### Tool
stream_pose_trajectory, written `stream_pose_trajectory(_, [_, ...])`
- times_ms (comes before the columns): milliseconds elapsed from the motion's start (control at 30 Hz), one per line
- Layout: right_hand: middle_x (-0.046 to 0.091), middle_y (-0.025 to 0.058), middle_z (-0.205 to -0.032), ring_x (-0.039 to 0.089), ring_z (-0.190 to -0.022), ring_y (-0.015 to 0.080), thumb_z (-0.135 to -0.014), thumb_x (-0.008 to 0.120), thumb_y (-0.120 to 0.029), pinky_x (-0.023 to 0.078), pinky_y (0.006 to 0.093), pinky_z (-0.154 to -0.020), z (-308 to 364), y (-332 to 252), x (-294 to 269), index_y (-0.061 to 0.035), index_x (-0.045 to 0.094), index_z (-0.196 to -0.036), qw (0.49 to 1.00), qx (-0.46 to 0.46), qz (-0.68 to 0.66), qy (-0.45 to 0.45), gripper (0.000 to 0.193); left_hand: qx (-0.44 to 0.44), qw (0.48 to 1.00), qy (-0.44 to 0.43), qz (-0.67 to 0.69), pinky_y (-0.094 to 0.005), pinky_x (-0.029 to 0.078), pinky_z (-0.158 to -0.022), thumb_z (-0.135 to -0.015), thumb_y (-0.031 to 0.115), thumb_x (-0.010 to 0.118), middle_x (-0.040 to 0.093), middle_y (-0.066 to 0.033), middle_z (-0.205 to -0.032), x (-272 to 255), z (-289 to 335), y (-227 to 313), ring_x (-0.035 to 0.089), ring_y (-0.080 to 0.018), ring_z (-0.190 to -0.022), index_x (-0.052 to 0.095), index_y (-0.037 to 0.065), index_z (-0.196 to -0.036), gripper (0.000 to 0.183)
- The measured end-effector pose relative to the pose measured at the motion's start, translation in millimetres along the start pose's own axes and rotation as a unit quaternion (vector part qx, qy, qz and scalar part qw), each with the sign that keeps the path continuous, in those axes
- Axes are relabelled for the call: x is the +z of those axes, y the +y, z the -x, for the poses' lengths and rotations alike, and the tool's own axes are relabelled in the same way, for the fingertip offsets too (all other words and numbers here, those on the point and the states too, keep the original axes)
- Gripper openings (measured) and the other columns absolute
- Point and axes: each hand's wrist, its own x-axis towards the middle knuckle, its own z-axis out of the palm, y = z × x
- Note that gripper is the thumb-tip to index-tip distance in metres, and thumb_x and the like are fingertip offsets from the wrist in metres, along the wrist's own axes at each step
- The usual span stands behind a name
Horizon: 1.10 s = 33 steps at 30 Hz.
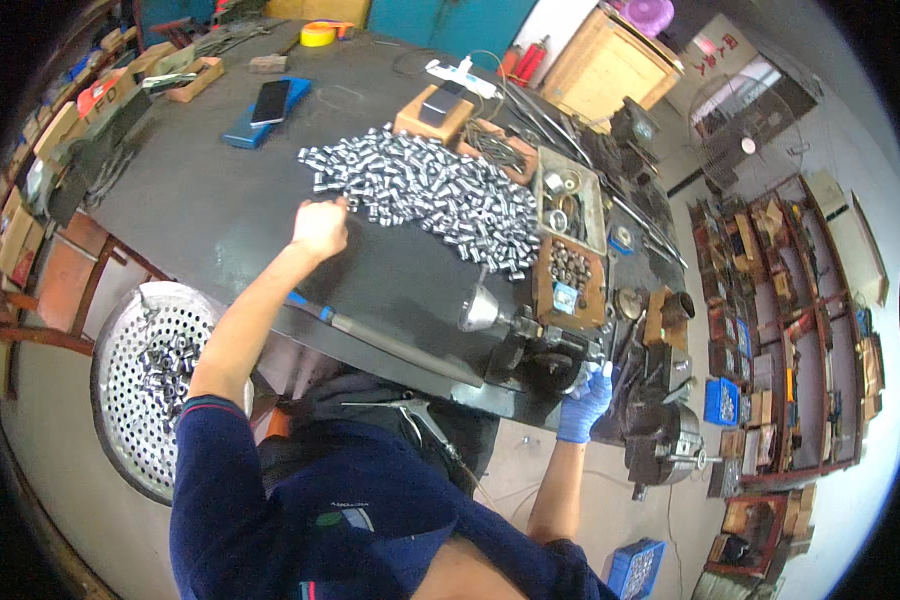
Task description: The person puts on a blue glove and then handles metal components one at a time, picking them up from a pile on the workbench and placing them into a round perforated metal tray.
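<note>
My bare left hand (pixel 320 228) is closed at the near left edge of a heap of short, shiny metal sleeves (pixel 440 190) on the dark workbench (pixel 230 200). Whatever its fingers hold is hidden. My right hand (pixel 586 405), in a blue glove, is at the bench's front edge beside a dark bench-mounted machine (pixel 540 355). Its fingers are curled in by the machine's right end, and I cannot make out what they grip. A silvery cone-shaped part (pixel 480 308) stands out on the machine's left side.
At the lower left, a perforated metal basin (pixel 120 400) has more sleeves in it. An air blow gun (pixel 425 422) lies below the bench edge. Right of the heap are a box of small brown parts (pixel 570 310) and a tray of rings (pixel 570 205). A vise (pixel 665 440) stands at right.
</note>
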Motion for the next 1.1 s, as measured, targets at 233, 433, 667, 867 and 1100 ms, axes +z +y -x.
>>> stream_pose_trajectory(233, [0.055,-0.0009,-0.059,0.043,-0.04,0.0037,-0.088,0.056,-0.035,0.03,0.016,-0.031,1,-3,2,-0.0069,0.058,-0.08,0.999,0.033,-0.025,-0.005,0.029,-0.003,0.621,-0.157,0.768,-0.0233,0.05,-0.065,-0.079,0.0,0.06,0.063,-0.0077,-0.084,-62,48,67,0.06,-0.012,-0.074,0.06,-0.002,-0.097,0.019])
stream_pose_trajectory(433, [0.056,0.0007,-0.057,0.047,-0.04,0.005,-0.088,0.055,-0.034,0.03,0.0163,-0.03,5,-5,11,-0.0062,0.059,-0.079,1.0,0.02,-0.013,0.017,0.03,0.032,0.559,-0.212,0.801,-0.0259,0.049,-0.066,-0.083,0.003,0.06,0.064,-0.0111,-0.08,-90,57,121,0.062,-0.0153,-0.07,0.058,-0.006,-0.1,0.019])
stream_pose_trajectory(667, [0.054,0.0025,-0.056,0.043,-0.039,0.0065,-0.089,0.053,-0.036,0.031,0.0172,-0.032,13,-7,6,-0.0025,0.06,-0.082,1.0,0.013,0.002,0.016,0.035,0.053,0.588,-0.2,0.782,-0.0256,0.049,-0.068,-0.079,-0.005,0.06,0.064,-0.0111,-0.083,-94,52,123,0.061,-0.0136,-0.072,0.059,-0.008,-0.096,0.018])
stream_pose_trajectory(867, [0.051,0.0075,-0.052,0.038,-0.036,0.0101,-0.092,0.043,-0.038,0.03,0.02,-0.031,32,-41,15,0.0049,0.06,-0.084,0.998,0.016,-0.003,-0.053,0.047,0.135,0.734,-0.109,0.656,-0.0297,0.049,-0.074,-0.072,-0.005,0.064,0.065,-0.0087,-0.085,-105,53,122,0.062,-0.0163,-0.081,0.062,-0.002,-0.092,0.021])
stream_pose_trajectory(1100, [0.045,0.0039,-0.049,0.028,-0.032,0.0083,-0.092,0.043,-0.042,0.025,0.02,-0.03,-15,-81,51,0.002,0.061,-0.084,0.983,-0.008,-0.04,-0.177,0.048,0.229,0.776,0.019,0.588,-0.0326,0.048,-0.082,-0.072,-0.003,0.065,0.066,-0.0111,-0.087,-101,51,124,0.064,-0.0232,-0.085,0.062,-0.002,-0.088,0.017])
